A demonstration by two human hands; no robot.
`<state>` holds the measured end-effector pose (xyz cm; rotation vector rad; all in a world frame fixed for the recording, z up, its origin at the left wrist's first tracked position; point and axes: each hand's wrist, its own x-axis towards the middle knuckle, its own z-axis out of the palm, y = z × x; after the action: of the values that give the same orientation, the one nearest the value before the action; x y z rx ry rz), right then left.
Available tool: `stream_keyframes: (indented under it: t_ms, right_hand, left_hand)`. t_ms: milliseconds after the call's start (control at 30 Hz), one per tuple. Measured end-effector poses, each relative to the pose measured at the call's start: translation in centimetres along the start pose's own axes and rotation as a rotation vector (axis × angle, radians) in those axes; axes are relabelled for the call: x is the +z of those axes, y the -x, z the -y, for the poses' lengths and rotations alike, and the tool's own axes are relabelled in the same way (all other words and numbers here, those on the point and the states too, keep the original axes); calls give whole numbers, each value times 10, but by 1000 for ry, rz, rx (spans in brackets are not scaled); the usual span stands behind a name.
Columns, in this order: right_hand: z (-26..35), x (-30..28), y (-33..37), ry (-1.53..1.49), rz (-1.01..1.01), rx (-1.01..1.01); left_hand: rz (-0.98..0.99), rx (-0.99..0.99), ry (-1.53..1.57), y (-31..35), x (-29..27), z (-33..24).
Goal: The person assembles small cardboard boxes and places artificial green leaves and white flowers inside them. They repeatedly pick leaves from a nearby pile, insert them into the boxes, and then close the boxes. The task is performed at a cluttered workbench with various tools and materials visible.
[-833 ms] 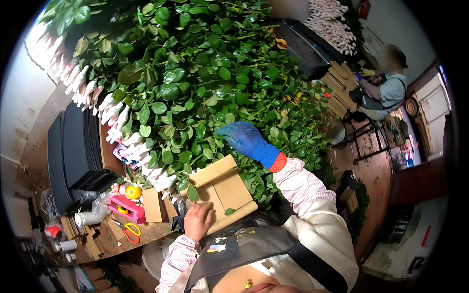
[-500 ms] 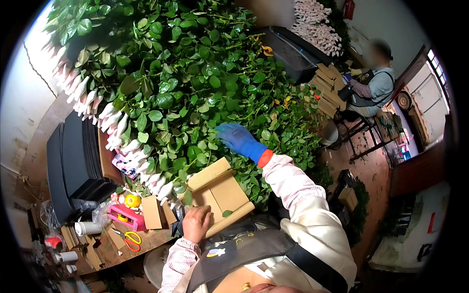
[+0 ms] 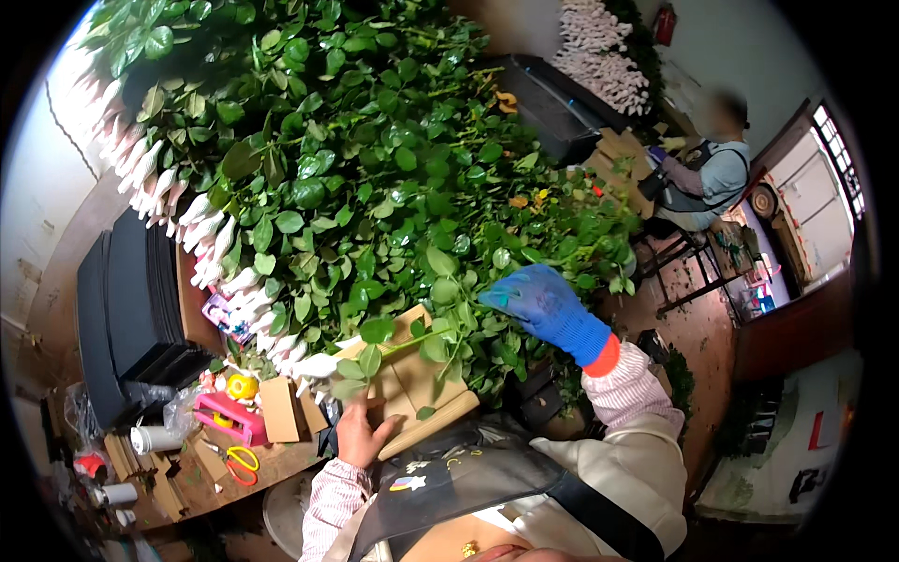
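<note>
Head view: scissors (image 3: pixel 228 454) lie by the front edge of our worktop (image 3: pixel 276 462), a leafy heap (image 3: pixel 375 169) behind, a co-worker (image 3: pixel 712 178) beyond. One stem (image 3: pixel 417 340) crosses the folded cardboard (image 3: pixel 440 393). Our left hand (image 3: pixel 363 433) rests there, thumb spread; our gloved right hand (image 3: pixel 548 304) bends, fingers narrow, hold unclear.

You cannot make out whether the fingertips of your right hand (image 3: pixel 541 304), inside the blue glove, pinch anything. Leaves hide the fingertips of your left hand (image 3: pixel 365 436); a leafy stem (image 3: pixel 412 344) covers part of the cardboard tray (image 3: pixel 435 423) and is lost among foliage at right. The green pile (image 3: pixel 375 187) hides much of the counter (image 3: pixel 281 461) and runs off the far edge. At far right, a co-worker's (image 3: pixel 707 178) face is blurred, their work too small for you to read.
</note>
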<state>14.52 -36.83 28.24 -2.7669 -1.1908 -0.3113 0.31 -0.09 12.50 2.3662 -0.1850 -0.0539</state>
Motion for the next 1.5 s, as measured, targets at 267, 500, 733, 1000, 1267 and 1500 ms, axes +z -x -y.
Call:
stream_keyframes:
  t_ms: [267, 500, 733, 1000, 1267, 1500]
  right_hand:
    - [-25, 76, 72, -87, 458, 131]
    - [-36, 149, 105, -279, 463, 192]
    - [-32, 117, 85, -271, 557, 218]
    - [-63, -64, -30, -36, -35, -32]
    - [-120, -18, -287, 519, -386, 43]
    - [-135, 111, -326, 167, -115, 156]
  left_hand:
    - [25, 0, 214, -3, -5, -6]
    - [-31, 157, 92, -7, 2, -8]
    - [-22, 119, 42, -1, -2, -9]
    - [-5, -42, 169, -2, 3, -6]
    - [-16, 58, 24, -1, -3, -7]
    - [12, 52, 52, -5, -5, -14]
